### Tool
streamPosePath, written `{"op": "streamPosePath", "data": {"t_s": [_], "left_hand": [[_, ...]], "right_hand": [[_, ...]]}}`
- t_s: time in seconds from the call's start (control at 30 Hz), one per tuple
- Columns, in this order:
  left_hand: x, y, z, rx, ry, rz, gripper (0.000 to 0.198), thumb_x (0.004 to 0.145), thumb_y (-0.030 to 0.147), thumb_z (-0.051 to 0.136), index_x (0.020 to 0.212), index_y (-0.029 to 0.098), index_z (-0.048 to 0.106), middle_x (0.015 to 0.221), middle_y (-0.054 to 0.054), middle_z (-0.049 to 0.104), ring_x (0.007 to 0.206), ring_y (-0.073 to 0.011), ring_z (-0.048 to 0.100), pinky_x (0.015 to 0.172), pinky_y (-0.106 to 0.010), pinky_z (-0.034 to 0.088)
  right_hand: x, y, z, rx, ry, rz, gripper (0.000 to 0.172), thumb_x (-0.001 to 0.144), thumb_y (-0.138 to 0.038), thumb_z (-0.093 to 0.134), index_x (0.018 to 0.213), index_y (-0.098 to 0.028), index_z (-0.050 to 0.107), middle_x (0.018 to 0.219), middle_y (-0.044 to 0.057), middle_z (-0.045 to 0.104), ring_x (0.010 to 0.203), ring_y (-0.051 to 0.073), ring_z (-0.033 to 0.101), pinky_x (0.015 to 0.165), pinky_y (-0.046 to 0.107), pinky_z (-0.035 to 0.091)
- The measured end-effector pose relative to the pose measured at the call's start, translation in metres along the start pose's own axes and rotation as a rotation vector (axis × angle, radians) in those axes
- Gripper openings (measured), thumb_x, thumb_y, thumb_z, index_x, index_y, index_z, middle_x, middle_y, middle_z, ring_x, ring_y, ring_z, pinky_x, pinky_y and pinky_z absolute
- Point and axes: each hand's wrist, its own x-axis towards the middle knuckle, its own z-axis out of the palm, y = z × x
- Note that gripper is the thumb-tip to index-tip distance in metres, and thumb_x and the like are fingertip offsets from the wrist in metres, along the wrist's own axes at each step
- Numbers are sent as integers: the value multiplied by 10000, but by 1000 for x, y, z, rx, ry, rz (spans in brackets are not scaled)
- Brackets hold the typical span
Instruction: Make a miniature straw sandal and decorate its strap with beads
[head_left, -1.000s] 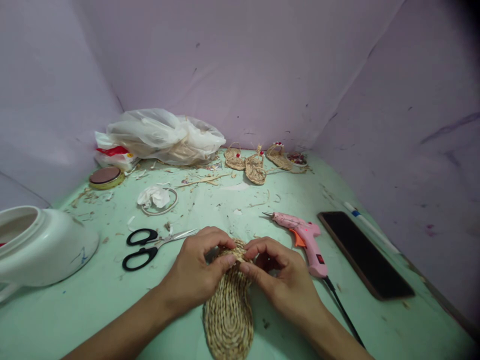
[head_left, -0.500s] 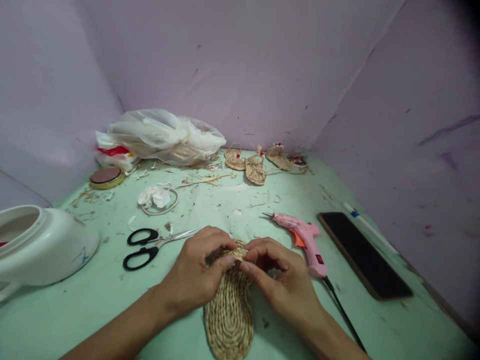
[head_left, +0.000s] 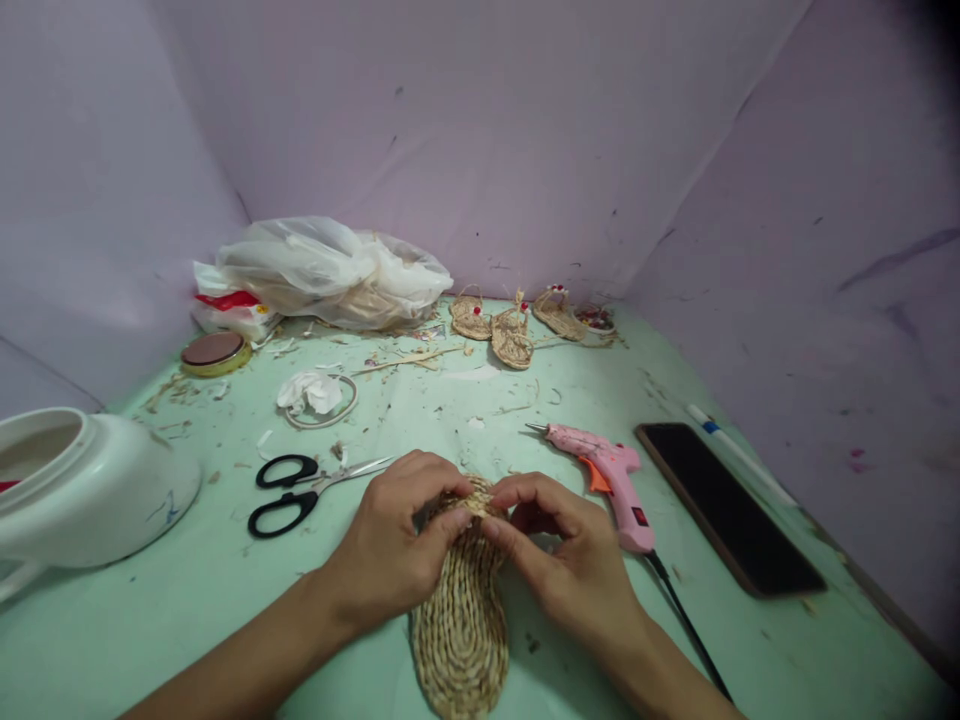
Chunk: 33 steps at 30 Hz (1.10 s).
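Both the left hand (head_left: 390, 550) and right hand (head_left: 574, 565) pinch the far tip of the woven straw sole (head_left: 460, 610), which looks light, pliable and rough, best gripped at its braided edge.

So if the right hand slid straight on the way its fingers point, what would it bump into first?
Probably the left hand: the right hand points leftward across the woven straw sole, and both pinch its far end, fingertips nearly touching.

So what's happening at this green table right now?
A person's left hand and right hand pinch the far end of an oval sole of coiled, braided straw lying on the green table. Black-handled scissors lie to the left, a pink glue gun and a dark phone to the right. Small finished straw sandals sit at the back.
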Motion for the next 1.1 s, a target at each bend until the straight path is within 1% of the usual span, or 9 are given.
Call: {"op": "streamPosePath", "data": {"t_s": [0.17, 0.3, 0.4, 0.5, 0.6, 0.67, 0.73, 0.9, 1.1], "left_hand": [[-4, 1, -2, 79, 40, 32, 85, 779, 167, 548, 833, 154, 613, 783, -45, 620, 764, -180, 570, 712, -348, 452], [-4, 0, -3, 99, 28, 10, 117, 776, 175, 552, 858, 148, 630, 780, -48, 625, 757, -182, 577, 704, -348, 453], [-3, 1, -3, 96, 21, -12, 109, 776, 188, 554, 837, 148, 635, 770, -44, 627, 748, -181, 580, 699, -342, 453], [-2, 2, -4, 90, 15, -47, 96, 774, 186, 555, 816, 161, 637, 772, -34, 626, 749, -171, 582, 695, -323, 451], [-1, 4, -4, 95, 9, -59, 88, 769, 181, 557, 809, 167, 635, 785, -31, 628, 760, -166, 581, 698, -308, 448], [0, 5, -4, 100, 0, -62, 84, 767, 181, 555, 802, 168, 630, 786, -29, 628, 763, -164, 580, 702, -304, 448], [0, 6, -5, 102, -7, -72, 77, 765, 182, 553, 790, 167, 624, 786, -29, 627, 767, -165, 579, 707, -304, 446], [-1, 6, -3, 110, -23, -83, 73, 766, 195, 554, 790, 166, 616, 801, -32, 629, 775, -171, 577, 715, -316, 443], [-6, 4, -3, 107, -32, -54, 78, 764, 189, 562, 793, 159, 627, 808, -43, 629, 790, -186, 582, 734, -346, 445]], "right_hand": [[2, 1, 2, 1, -21, -71, 97, 762, -158, 622, 851, -197, 626, 832, 31, 681, 649, 123, 582, 615, 267, 497], [3, 1, 0, 32, -49, -74, 164, 758, -152, 623, 917, -190, 619, 886, 38, 671, 658, 119, 578, 623, 266, 503], [3, 2, -5, 40, -40, -80, 131, 769, -159, 604, 895, -190, 622, 923, 40, 651, 667, 112, 576, 614, 254, 499], [3, 2, -11, -5, 39, -30, 85, 782, -174, 571, 835, -189, 636, 862, 38, 656, 699, 131, 591, 605, 254, 489], [3, 3, -16, -43, 79, 69, 89, 772, -197, 564, 810, -185, 644, 776, 31, 656, 614, 128, 569, 534, 250, 457], [4, 3, -17, -62, 56, 114, 92, 765, -200, 562, 801, -184, 645, 726, 22, 648, 567, 125, 546, 506, 252, 432], [4, 3, -18, -79, 27, 130, 95, 760, -191, 556, 795, -184, 645, 703, 18, 644, 563, 128, 542, 511, 259, 424], [3, 2, -19, -103, 12, 127, 103, 757, -179, 551, 800, -189, 644, 714, 17, 650, 581, 136, 550, 549, 279, 434], [1, 3, -18, -133, -15, 125, 102, 761, -171, 552, 802, -192, 643, 708, 12, 644, 596, 139, 559, 558, 281, 434]]}}
